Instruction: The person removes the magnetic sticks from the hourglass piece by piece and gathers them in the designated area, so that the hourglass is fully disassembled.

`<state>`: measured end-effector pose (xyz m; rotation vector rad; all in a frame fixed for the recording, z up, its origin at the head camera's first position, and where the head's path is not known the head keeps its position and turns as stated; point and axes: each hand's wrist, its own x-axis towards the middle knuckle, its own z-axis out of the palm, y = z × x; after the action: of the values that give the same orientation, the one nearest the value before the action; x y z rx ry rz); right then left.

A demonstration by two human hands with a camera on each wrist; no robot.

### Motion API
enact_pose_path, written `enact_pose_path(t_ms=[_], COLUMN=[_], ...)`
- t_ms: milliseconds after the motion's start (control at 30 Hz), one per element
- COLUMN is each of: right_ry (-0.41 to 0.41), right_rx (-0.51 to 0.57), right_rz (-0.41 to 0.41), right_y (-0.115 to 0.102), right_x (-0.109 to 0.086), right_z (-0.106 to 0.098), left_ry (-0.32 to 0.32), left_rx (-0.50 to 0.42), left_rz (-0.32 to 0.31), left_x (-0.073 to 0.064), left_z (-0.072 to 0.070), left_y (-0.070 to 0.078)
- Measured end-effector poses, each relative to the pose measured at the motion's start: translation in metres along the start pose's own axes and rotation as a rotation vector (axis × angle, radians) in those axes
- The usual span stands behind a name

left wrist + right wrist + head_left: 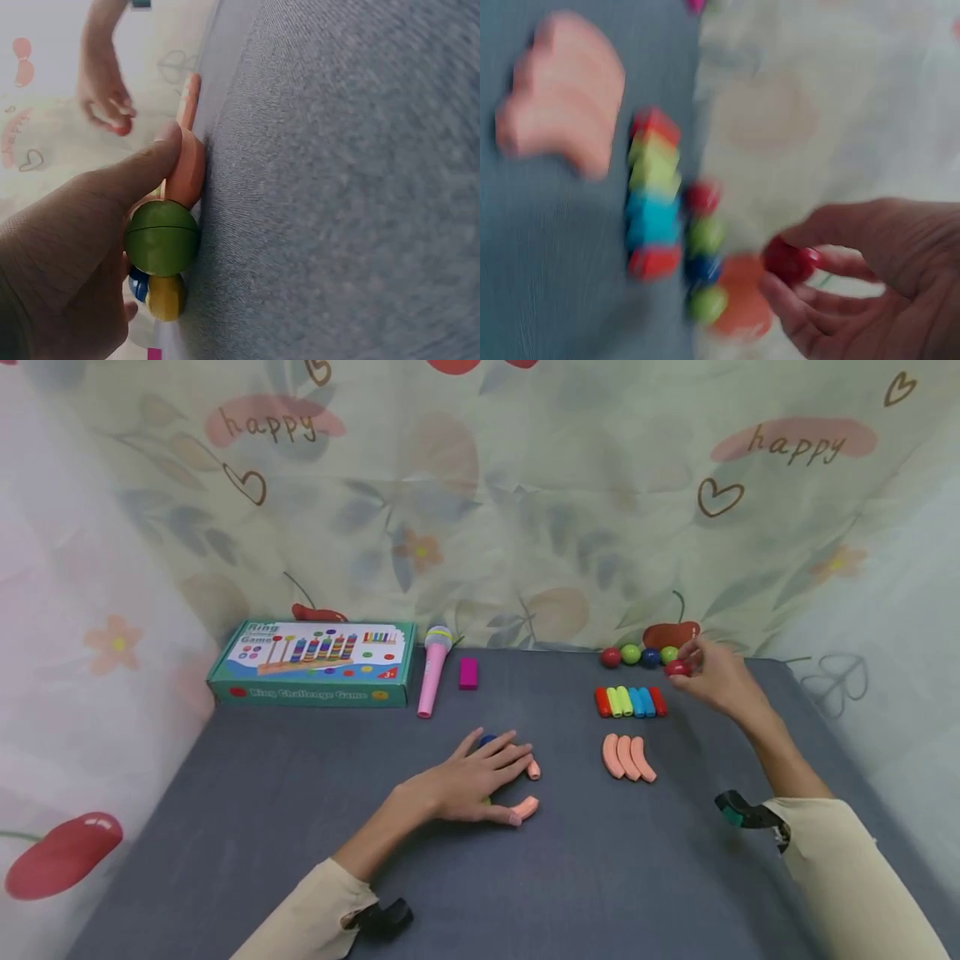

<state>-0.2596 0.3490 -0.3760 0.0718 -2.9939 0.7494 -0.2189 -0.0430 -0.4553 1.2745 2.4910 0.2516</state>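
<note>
My right hand pinches a red ball between thumb and fingers, at the right end of a row of red, green and blue balls. My left hand lies spread over a loose group of pieces in the middle of the table. Its thumb touches a salmon-coloured curved piece. Beneath the palm are a green ball, a yellow piece and a blue ball, partly hidden by the hand. Another salmon-coloured piece pokes out past the fingertips.
Red, yellow-green and blue short tubes line up in front of the balls, with three salmon-coloured curved pieces nearer. Along the back stand a Ring Challenge Game box, a pink toy microphone and a magenta block. Patterned cloth hangs behind.
</note>
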Motion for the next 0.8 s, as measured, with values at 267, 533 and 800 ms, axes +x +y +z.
enact_pose_path(t_ms=[267, 533, 800], right_ry=[0.133, 0.196, 0.228], right_rx=[0.084, 0.055, 0.08], right_rz=[0.224, 0.207, 0.131], right_y=[0.081, 0.105, 0.103], right_x=[0.046, 0.066, 0.078], right_z=[0.012, 0.034, 0.042], left_ry=[-0.009, -0.001, 0.022], left_rx=[-0.016, -0.032, -0.032], left_rz=[0.007, 0.012, 0.008], left_x=[-0.002, -0.004, -0.001], left_z=[0.002, 0.005, 0.004], left_y=[-0.002, -0.003, -0.007])
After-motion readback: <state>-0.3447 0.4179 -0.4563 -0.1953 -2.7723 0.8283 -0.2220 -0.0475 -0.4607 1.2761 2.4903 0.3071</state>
